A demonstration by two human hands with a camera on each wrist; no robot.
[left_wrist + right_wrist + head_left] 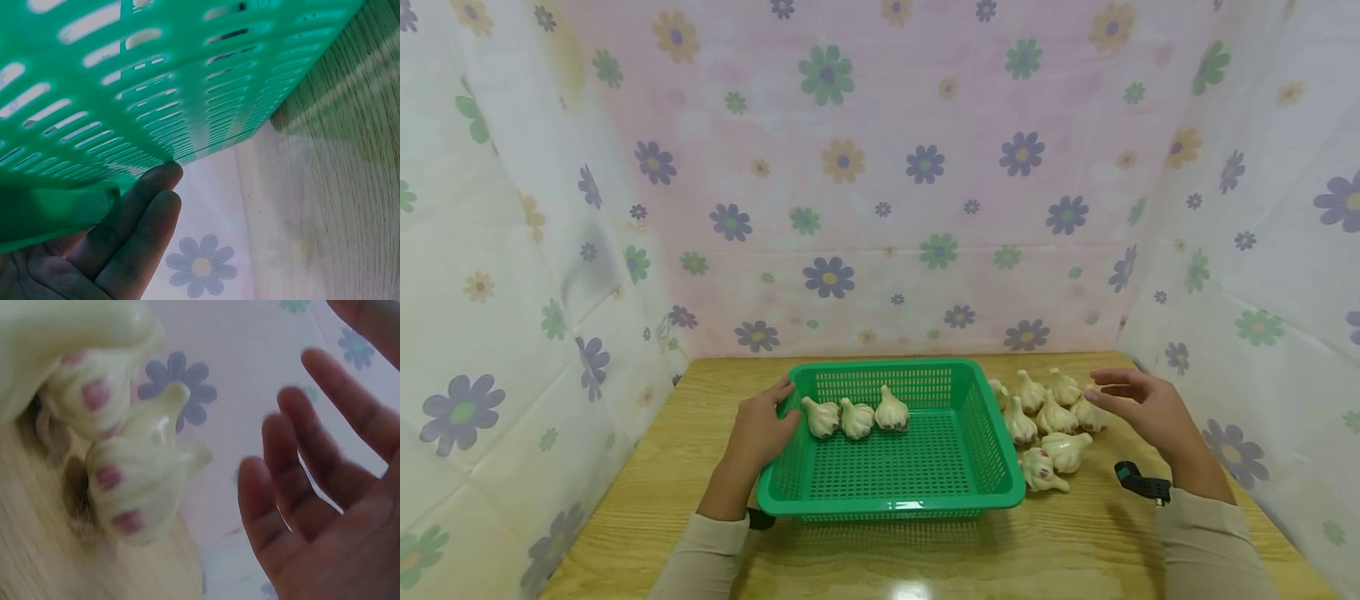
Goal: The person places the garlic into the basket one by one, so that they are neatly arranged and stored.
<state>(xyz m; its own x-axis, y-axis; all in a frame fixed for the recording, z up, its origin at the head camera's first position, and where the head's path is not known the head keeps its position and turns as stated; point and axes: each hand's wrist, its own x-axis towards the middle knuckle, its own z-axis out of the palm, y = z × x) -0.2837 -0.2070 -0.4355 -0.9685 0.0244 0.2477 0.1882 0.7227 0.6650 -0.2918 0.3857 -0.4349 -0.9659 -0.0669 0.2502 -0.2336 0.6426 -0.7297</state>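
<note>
Left hand (758,429) grasping a green basket (887,507) by its left rim; right hand (1150,410) released, fingers loosely curved, just beside a pile of garlic bulbs (1056,414). Behind, flower-printed cloth (880,183); below, a wood-grain desk (1067,550). On the desk, the slotted basket, upright, with three bulbs (857,419) in a row inside, toward its far left. Just right of the basket, the piled bulbs, cream with reddish patches.

The person's left hand (758,429) grips the green basket (865,507) at its left rim, thumb over the edge and fingers against the outer wall; the right hand (1148,410) hovers to the basket's right, fingers parted and pointing toward it
</note>
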